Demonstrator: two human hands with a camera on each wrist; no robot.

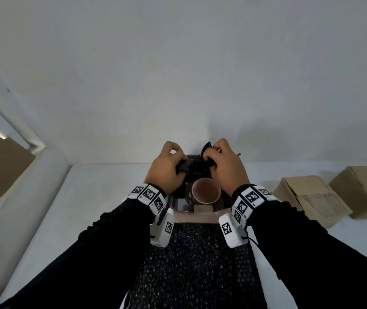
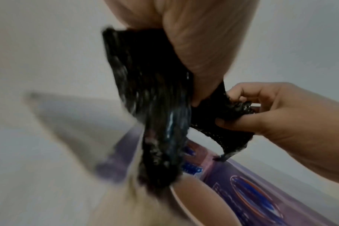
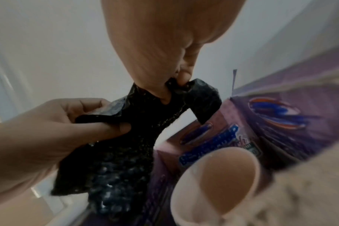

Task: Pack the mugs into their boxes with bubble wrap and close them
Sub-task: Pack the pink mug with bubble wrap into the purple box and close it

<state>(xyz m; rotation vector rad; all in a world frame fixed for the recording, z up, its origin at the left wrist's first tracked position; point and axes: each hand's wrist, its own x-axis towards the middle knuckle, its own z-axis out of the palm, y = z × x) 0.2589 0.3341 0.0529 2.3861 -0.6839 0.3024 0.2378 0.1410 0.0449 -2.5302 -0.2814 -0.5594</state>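
Both hands work a piece of black wrap [image 1: 192,166] above the open box [image 1: 225,202]. The left hand [image 1: 167,166] pinches one end of it between thumb and curled fingers [image 3: 99,130], and the right hand [image 1: 227,168] pinches the other end between thumb and fingertips [image 3: 185,77], so the wrap is bunched and stretched between the two grips. Just below the fingers, nearer the wrists, the mug [image 1: 206,191] stands upright in the box, mouth up and unwrapped, with the box's printed purple wall [image 3: 281,116] rising beside it. A longer sheet [image 1: 197,264] of the same bubbled black stuff lies under the forearms. The step in hand looks like padding: readying the wrap to go in with the mug. Next, I judge, the fingers must bring the wad down onto or around the mug, press it so nothing rattles, then let go and fold the flaps shut. Two closed cartons [image 1: 312,197] sit well off beyond the right hand.
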